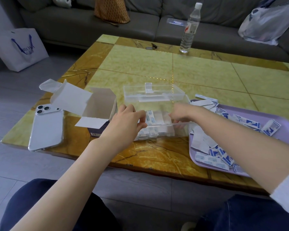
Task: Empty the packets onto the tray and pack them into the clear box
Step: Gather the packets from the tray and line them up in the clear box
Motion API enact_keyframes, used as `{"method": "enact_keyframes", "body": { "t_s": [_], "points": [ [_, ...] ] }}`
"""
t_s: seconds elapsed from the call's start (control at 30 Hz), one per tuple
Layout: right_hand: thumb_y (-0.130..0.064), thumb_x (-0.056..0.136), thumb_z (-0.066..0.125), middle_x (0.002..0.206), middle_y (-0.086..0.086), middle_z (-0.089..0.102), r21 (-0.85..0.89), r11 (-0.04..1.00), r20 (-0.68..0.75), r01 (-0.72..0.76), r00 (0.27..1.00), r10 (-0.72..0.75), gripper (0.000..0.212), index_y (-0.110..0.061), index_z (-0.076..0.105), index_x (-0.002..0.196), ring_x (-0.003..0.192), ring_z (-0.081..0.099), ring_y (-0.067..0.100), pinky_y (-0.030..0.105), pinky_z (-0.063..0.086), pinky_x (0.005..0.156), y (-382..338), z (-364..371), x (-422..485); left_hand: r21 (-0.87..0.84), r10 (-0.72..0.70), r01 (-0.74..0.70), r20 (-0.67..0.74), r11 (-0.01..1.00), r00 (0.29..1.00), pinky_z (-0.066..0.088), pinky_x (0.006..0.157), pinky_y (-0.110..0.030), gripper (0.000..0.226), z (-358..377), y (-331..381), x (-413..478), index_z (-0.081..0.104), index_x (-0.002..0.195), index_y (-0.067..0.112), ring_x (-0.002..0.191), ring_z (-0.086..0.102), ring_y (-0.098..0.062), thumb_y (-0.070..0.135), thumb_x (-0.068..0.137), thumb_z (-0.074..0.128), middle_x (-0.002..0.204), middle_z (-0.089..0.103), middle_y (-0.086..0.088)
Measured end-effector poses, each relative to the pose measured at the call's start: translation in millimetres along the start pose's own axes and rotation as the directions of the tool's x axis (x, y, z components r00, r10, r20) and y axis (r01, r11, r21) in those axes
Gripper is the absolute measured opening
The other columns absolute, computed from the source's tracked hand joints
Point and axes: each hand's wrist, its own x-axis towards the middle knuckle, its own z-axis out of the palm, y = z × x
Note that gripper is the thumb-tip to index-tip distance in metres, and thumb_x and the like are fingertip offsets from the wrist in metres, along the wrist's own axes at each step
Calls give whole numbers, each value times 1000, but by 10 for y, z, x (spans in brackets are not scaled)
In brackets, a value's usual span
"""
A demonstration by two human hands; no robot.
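A clear plastic box [178, 126] stands open near the middle of the table, its lid [153, 93] tipped back behind it. Inside lie white and blue packets [154, 120] in a row. My left hand [126, 124] is at the box's left end, fingers curled onto a packet [149, 116] at the rim. My right hand [182, 114] reaches in from the right, blurred, with its fingertips down among the packets. On the right, a lilac tray [280, 120] holds several loose packets [223, 155].
An opened cardboard carton [98, 112] stands left of the clear box, and a white phone [47, 129] lies further left. At the far table edge are a water bottle [189, 30] and keys [151, 47]. A sofa runs behind the table.
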Motion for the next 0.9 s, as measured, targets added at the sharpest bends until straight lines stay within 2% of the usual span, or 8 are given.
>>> {"method": "enact_keyframes", "body": {
  "t_s": [0.13,0.23,0.37,0.5,0.6,0.7,0.77,0.9],
  "points": [
    [-11,99,35,72,6,47,-62,988,-170,140,974,-148,39,-14,39,60,60,43,20,23,32,51,-5,9,-138,24,-4,4,29,1000,1000,30,83,-25,20,-27,21,1,54,105,20,98,31,-16,36,96,44,103,42,1],
    [-22,99,36,87,9,61,-67,956,-348,286,891,-291,26,-6,56,93,81,57,26,35,48,71,76,30,-204,95,-13,8,51,995,999,32,89,-29,23,-64,61,9,53,109,21,104,36,-17,37,97,42,110,45,0],
    [-20,99,38,112,3,58,-49,887,-519,460,747,-416,22,-11,53,113,101,55,21,39,47,86,194,54,-398,192,-11,-1,62,981,998,31,98,-34,24,-97,150,11,48,115,25,113,41,-19,38,98,40,118,46,2],
    [-19,99,39,106,2,56,-66,839,-667,541,601,-440,21,-9,53,110,97,52,16,33,46,80,393,53,-580,107,113,-104,-83,989,990,31,92,-30,19,-43,358,13,48,115,24,108,40,-17,29,98,42,115,45,3],
    [-21,99,40,94,-1,52,-28,864,-766,503,544,-342,18,-8,52,104,85,50,17,29,35,66,649,104,-668,4,248,-251,-182,968,952,29,78,-23,15,84,621,1,53,110,16,99,44,-18,16,95,48,107,48,0],
    [-22,98,40,95,-2,51,45,922,-754,385,618,-221,18,-9,49,107,87,51,19,28,32,66,1033,209,-648,0,353,-356,-135,935,926,33,70,-27,13,362,855,35,58,100,11,87,53,-26,7,88,54,97,54,-6],
    [-26,97,43,110,4,52,33,961,-676,275,714,-181,26,-9,47,117,105,50,22,30,40,81,1299,273,-607,34,395,-393,-70,919,916,34,71,-29,18,584,970,79,57,105,12,90,54,-28,8,88,52,99,54,-6],
    [-63,79,57,142,15,32,-88,995,-314,47,947,-73,87,-9,26,140,130,33,31,40,33,105,1678,366,-611,90,378,-390,128,916,917,33,96,-30,40,963,1157,143,37,136,17,119,42,-22,21,97,41,132,41,-3]
  ]
}}
